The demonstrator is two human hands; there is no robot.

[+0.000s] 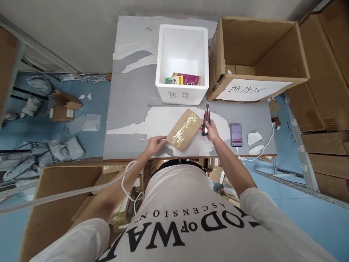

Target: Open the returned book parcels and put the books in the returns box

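Observation:
A flat brown cardboard box (183,130), with shiny clear tape across its top, is tilted at an angle over the front of the table. My left hand (156,145) grips its lower left corner between thumb and fingers. On the other side, my right hand (211,131) is closed around a black and red utility knife (206,122), which points away from me. Fingertips of that hand also appear to touch the box's right edge. Whether the knife's blade is out, I cannot tell.
Behind the box stands a white foam bin (181,95) with colourful packets (188,79) inside. A large open carton (216,72) with a paper label is to its right. A phone (236,135) on a white cable and paper scraps (254,138) lie at the table's right.

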